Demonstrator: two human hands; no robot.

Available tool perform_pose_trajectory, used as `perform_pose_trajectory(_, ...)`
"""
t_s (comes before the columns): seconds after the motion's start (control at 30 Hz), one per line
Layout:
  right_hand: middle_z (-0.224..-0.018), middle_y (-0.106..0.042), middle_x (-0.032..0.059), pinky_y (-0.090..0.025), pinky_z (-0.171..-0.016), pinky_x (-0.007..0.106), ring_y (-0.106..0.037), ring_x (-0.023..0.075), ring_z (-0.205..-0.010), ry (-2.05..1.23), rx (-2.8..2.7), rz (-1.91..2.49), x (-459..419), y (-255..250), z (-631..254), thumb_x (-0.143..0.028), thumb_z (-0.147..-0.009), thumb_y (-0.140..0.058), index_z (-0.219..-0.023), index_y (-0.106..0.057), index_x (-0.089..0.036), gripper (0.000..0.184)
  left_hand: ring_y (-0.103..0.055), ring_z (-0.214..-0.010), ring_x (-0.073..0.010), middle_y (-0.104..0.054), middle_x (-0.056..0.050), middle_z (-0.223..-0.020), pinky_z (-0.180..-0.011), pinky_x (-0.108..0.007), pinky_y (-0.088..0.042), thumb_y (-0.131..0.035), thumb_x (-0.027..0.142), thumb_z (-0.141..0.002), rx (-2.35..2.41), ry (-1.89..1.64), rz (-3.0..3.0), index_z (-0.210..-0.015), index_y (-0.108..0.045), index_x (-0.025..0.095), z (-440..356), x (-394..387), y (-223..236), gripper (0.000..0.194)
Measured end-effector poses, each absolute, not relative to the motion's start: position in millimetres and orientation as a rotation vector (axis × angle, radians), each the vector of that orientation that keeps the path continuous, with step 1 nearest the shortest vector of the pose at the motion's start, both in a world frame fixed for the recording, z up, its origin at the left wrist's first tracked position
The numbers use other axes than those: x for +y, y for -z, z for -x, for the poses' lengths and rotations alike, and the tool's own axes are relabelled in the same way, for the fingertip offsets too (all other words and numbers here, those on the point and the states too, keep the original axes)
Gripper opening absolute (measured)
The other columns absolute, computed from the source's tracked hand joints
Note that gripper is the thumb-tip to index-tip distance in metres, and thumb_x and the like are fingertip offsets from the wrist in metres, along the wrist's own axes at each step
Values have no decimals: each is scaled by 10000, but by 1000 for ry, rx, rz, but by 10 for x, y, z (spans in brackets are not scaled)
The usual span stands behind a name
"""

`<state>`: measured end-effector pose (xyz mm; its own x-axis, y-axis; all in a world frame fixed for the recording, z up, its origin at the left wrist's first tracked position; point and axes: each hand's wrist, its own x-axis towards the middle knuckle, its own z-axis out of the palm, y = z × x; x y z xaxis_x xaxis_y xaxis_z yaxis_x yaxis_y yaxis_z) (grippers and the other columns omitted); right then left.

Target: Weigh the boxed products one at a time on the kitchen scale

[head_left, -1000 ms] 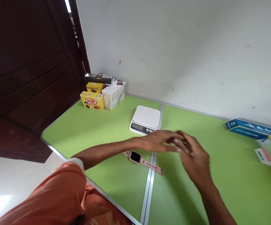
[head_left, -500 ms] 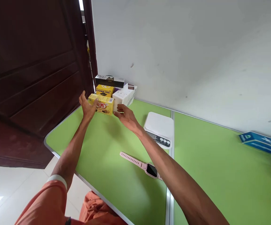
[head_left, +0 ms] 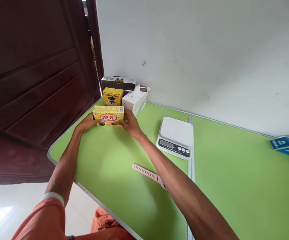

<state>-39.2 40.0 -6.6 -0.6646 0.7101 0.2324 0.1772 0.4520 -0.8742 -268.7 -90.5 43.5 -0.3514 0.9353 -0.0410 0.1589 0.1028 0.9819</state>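
Grasping the yellow cardboard snack box with red-and-white lettering [head_left: 109, 115], both hands are working at the far left of the green metal-edged table [head_left: 104, 176]. The left hand [head_left: 87, 122] is wrapping the box's left end, thumb lying across the front; the right hand [head_left: 132, 124] is pinching the lower right corner, its fingers curling round that end. Whether the box is resting on the table or hanging just above it, I cannot tell.

Crowding is posing the likeliest trouble. The right fingers are sitting right beside the white oblong carton [head_left: 135, 99], so a sideways jerk could be knocking it askew. The yellow cube-like "COME ON" carton [head_left: 112, 97] is standing just behind, and a backward push could be jolting it, perhaps unsettling the long black-and-white box [head_left: 118, 83] above.

Thin card could be denting if the thumbs are pressing too hard. Lower down, the right forearm is passing over the pale pink perforated watch strap [head_left: 146, 172], hiding most of the watch; a dropping elbow could be dragging it. The flat white digital scale [head_left: 175, 135] is lying near that arm, risking a bump too.
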Motion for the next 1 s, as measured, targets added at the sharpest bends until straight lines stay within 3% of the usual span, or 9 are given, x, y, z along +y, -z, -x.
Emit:
perform_pose_trajectory(0.1,-1228,-711,104,-672,-964,542,-727,314,-983,-1229,-2147,810,268,-58,148,-576,-893,-871,-1349,-763,-268,561,-845,-1066,-395,-901,-101,-995,-951,-569,-718,-1083,433,-483,1647,-1204,-1125,-1087,-856,228,2580,-1167,-500,677)
perform_pose_trajectory(0.17,-1174,-709,99,-676,-943,529,-721,299,-960,-1230,-2152,792,177,-165,-71,-598,-903,-864,-1279,-804,-258,510,-835,-1136,-407,-903,-101,-1039,-1011,-589,-702,-1084,450,-511,1636,-1184,-1168,-1136,-857,239,2435,-1252,-576,697)
perform_pose_trajectory(0.3,-1253,-720,133,-696,-882,485,-726,316,-1069,-1127,-2025,748,119,-439,-660,-637,-928,-833,-1347,-799,-261,564,-805,-1243,-417,-899,-93,-1145,-1123,-614,-662,-1091,483,-545,1545,-1236,-1281,-1258,-837,249,1988,-1107,-788,792)
perform_pose_trajectory(0.5,-1372,-776,106,-679,-845,450,-738,311,-1113,-930,-1773,919,304,-696,-1737,-619,-879,-837,-1380,-764,-263,619,-783,-1300,-398,-872,-114,-1257,-1182,-594,-637,-1069,456,-576,1268,-1331,-1396,-1255,-780,184,1031,-295,-834,786)
perform_pose_trajectory(0.7,-1332,-808,113,-681,-802,441,-739,314,-1128,-860,-1527,1087,516,-439,-2355,-649,-780,-839,-1306,-771,-248,664,-795,-1258,-385,-835,-176,-1337,-1161,-569,-632,-1057,480,-530,1153,-1357,-1402,-1182,-711,165,251,332,-505,802)
perform_pose_trajectory(0.83,-1398,-801,133,-704,-840,487,-743,335,-1183,-938,-1450,1092,573,-257,-2406,-675,-745,-874,-1294,-764,-245,706,-792,-1258,-374,-826,-193,-1339,-1132,-546,-637,-1028,532,-589,1199,-1332,-1414,-1174,-696,167,116,431,-388,765)
perform_pose_trajectory(1.0,-1424,-788,147,-704,-998,536,-740,348,-1298,-909,-1475,1024,549,-3,-2400,-797,-900,-758,-1401,-735,-263,732,-740,-1394,-358,-787,-176,-1477,-1218,-504,-588,-1035,596,-632,1220,-1343,-1427,-1294,-688,197,161,398,-294,847)
